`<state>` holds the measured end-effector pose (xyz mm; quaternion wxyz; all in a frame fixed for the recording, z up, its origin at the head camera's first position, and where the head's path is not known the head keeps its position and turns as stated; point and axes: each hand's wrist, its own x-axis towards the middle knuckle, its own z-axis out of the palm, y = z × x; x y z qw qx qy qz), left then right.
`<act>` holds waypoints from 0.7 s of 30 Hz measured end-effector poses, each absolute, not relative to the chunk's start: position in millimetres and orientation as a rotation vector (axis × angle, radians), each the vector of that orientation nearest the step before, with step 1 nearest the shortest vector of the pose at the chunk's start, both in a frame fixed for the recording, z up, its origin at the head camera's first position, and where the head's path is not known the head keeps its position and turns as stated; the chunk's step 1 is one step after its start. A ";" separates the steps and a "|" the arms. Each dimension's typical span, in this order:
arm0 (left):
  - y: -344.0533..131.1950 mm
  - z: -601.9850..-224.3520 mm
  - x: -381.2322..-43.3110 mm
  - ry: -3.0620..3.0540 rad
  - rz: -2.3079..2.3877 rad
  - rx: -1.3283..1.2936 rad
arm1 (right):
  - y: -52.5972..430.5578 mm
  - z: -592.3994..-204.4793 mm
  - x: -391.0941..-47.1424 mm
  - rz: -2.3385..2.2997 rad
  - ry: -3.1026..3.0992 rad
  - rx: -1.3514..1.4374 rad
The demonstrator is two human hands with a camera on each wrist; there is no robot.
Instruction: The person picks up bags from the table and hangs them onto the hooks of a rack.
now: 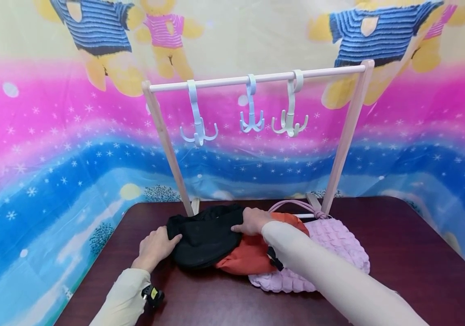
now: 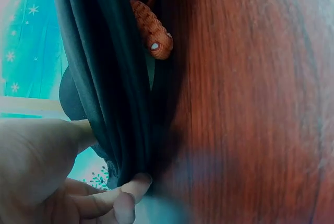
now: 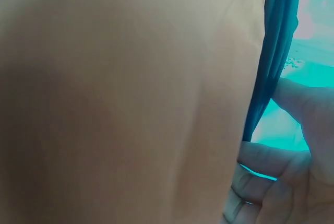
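Note:
My left hand (image 1: pixel 155 246) pinches the left edge of a soft black cloth bag (image 1: pixel 206 237) between thumb and fingers. The bag's right upper edge is gripped by my right hand (image 1: pixel 253 221). Folds of the black cloth (image 2: pixel 104 78) run down into the left fingers in the left wrist view. In the right wrist view, the right thumb and fingers close on a strip of it (image 3: pixel 276 41). Beneath and to the right lies an orange bag (image 1: pixel 244 256), partly covered by the black one and the right arm. A knitted orange-brown cord end (image 2: pixel 156 36) pokes out beside the black cloth.
A quilted pink bag (image 1: pixel 336 237) with a cord handle (image 1: pixel 293 203) lies at right, overlapped by the orange one. Behind stands a wooden rack (image 1: pixel 344 140), its bar carrying a blue hook (image 1: pixel 198 129), a smaller blue hook (image 1: pixel 251 117) and a pale green hook (image 1: pixel 290 120). All bags rest on a dark table (image 1: pixel 216 303).

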<state>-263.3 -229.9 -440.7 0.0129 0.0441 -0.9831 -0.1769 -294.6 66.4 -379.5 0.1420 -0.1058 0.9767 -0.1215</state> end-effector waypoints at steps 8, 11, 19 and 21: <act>-232.0 -442.4 -260.9 -3.027 -0.688 0.187 | 62.3 -383.2 -292.1 -0.500 2.805 -0.319; -232.7 -442.6 -261.8 -3.012 -0.736 0.213 | 61.7 -385.1 -291.9 -0.563 2.803 -0.315; -235.0 -445.5 -264.4 -3.002 -0.861 0.242 | 64.1 -387.3 -292.2 -0.787 2.737 -0.313; -235.7 -445.9 -265.1 -2.994 -0.925 0.233 | 65.2 -386.4 -292.6 -0.858 2.707 -0.308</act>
